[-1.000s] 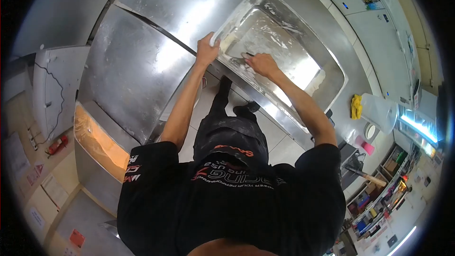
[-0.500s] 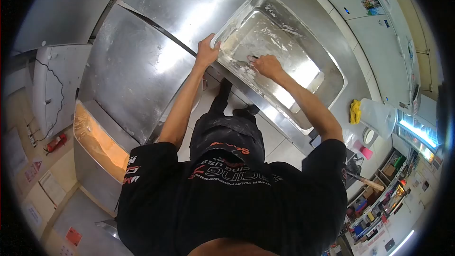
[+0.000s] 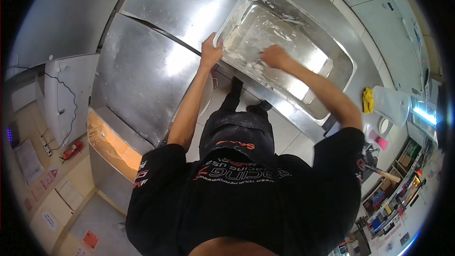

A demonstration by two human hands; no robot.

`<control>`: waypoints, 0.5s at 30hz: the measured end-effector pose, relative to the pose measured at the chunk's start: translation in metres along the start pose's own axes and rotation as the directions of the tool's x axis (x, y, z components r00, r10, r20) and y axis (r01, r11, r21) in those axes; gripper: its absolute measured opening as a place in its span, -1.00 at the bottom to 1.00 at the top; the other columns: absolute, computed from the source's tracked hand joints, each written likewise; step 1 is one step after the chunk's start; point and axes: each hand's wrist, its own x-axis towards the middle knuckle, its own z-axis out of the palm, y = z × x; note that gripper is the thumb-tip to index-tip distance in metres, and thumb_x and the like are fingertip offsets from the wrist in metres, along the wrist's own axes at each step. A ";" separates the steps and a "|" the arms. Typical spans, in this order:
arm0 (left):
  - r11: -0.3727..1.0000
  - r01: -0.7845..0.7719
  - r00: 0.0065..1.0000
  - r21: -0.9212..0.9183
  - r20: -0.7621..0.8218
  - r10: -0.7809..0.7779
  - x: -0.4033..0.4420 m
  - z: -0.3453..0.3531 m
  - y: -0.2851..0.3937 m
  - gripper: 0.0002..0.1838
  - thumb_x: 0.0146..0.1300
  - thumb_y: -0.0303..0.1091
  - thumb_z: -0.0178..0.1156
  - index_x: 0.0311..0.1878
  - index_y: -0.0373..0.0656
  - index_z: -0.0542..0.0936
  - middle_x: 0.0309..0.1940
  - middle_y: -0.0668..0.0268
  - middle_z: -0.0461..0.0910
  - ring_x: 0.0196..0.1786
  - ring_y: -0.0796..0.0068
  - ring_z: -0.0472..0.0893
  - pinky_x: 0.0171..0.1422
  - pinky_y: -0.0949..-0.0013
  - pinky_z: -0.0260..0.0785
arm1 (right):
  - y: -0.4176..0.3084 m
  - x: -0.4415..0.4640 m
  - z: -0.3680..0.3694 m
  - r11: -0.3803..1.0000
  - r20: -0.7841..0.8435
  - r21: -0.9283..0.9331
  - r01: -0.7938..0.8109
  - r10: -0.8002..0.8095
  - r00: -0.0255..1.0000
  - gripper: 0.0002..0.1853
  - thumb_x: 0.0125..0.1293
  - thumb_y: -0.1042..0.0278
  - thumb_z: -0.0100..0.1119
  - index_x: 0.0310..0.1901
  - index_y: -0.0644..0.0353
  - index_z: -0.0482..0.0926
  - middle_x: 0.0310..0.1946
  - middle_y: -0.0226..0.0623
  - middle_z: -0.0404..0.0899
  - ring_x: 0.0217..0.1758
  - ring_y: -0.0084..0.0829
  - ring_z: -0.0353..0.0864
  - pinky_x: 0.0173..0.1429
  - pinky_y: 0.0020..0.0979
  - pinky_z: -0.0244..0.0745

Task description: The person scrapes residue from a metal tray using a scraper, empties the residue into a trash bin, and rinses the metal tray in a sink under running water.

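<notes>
A large rectangular tub (image 3: 318,22), shiny and streaked with white residue, lies on the steel counter. My left hand (image 3: 212,53) is closed around the tub's pale rim at its near left corner. Over the tub's floor, my right hand (image 3: 275,57) is curled into a fist, slightly blurred. Whatever it holds is hidden by the fingers and blur. White smears and powdery patches cover the floor and walls of the tub around this hand.
A steel worktop (image 3: 137,61) extends to the left. Below it stands an open bin of orange-lit powder (image 3: 111,144). On the right are a yellow cloth (image 3: 368,100), a clear plastic container (image 3: 391,104) and a pink cup (image 3: 377,140). Pale cabinets (image 3: 379,33) line the far side.
My right hand has shifted slightly right within the tub, and the small dark object at its fingers is no longer visible. My left hand keeps its grip on the rim. The view has shifted a little.
</notes>
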 end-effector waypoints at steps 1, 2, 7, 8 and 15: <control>0.996 0.012 0.998 0.093 -0.065 -0.006 -0.002 -0.001 0.013 -0.76 0.07 -0.43 0.11 -0.18 -0.33 0.49 -0.37 -0.06 0.55 -0.26 0.05 0.57 -0.17 0.27 0.36 | 0.005 -0.013 -0.017 0.999 0.116 0.042 -0.017 0.012 0.993 -0.79 0.10 0.25 -0.02 -0.48 0.13 0.58 -0.49 -0.12 0.57 -0.40 -0.16 0.59 -0.33 -0.17 0.48; 0.995 0.010 0.999 0.098 -0.052 -0.005 -0.003 -0.002 0.009 -0.76 0.07 -0.43 0.11 -0.18 -0.33 0.49 -0.37 -0.06 0.55 -0.26 0.05 0.57 -0.17 0.27 0.36 | -0.001 -0.009 -0.014 0.998 0.115 0.053 -0.026 0.020 0.993 -0.79 0.10 0.25 -0.02 -0.48 0.13 0.58 -0.49 -0.12 0.57 -0.40 -0.16 0.59 -0.33 -0.17 0.48; 0.999 -0.054 0.997 0.005 -0.053 0.054 0.001 0.001 0.002 -0.77 0.07 -0.47 0.10 -0.19 -0.36 0.48 -0.38 -0.05 0.54 -0.27 0.16 0.58 -0.15 0.30 0.35 | -0.018 0.000 -0.004 0.989 0.083 0.026 -0.147 0.144 0.986 -0.85 0.02 0.34 0.02 -0.50 0.15 0.58 -0.52 -0.13 0.57 -0.41 -0.16 0.59 -0.35 -0.18 0.48; 0.999 -0.043 0.999 0.010 -0.007 0.043 0.000 -0.001 -0.002 -0.78 0.06 -0.48 0.10 -0.20 -0.36 0.48 -0.38 -0.04 0.54 -0.27 0.15 0.57 -0.15 0.31 0.35 | -0.017 -0.007 -0.004 0.992 0.156 0.017 -0.124 0.120 0.981 -0.85 0.02 0.34 0.02 -0.50 0.15 0.58 -0.52 -0.14 0.57 -0.41 -0.16 0.59 -0.36 -0.18 0.48; 1.000 -0.009 0.998 -0.012 -0.064 0.008 -0.002 -0.001 0.009 -0.78 0.07 -0.46 0.10 -0.21 -0.36 0.47 -0.38 -0.04 0.54 -0.27 0.12 0.57 -0.16 0.31 0.34 | 0.002 -0.091 0.025 0.994 0.226 -0.053 -0.095 0.105 0.968 -0.64 0.16 0.27 -0.07 0.04 -0.06 0.40 -0.66 -0.27 0.50 -0.57 -0.27 0.55 -0.53 -0.29 0.42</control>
